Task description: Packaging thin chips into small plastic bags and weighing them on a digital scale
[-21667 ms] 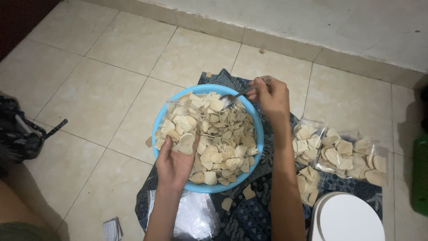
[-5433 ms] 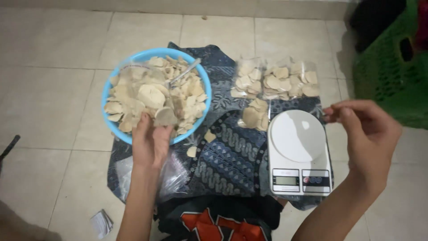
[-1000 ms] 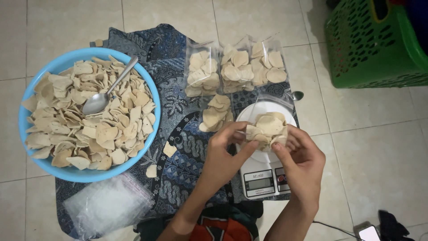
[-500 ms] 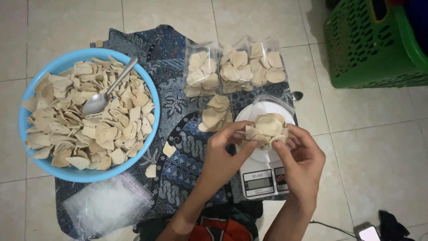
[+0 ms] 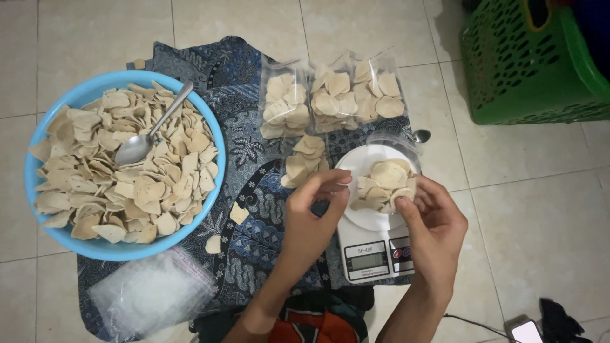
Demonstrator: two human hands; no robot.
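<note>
both hands unchanged against half a second ago: bag of crackers (image 5: 384, 185) still on white scale (image 5: 368, 222), centre right of frame, no new fill. left hand (image 5: 311, 219) pinches bag's left edge; right hand (image 5: 432, 222) grips right edge, fingers closed on film. bag long axis runs left-right, mouth direction cannot tell. blue bowl (image 5: 121, 244) with spoon (image 5: 149, 130) at left. three filled bags (image 5: 330, 95) above scale, on patterned cloth (image 5: 254, 209).

Bare forearms, sleeveless, no jewellery.
</note>
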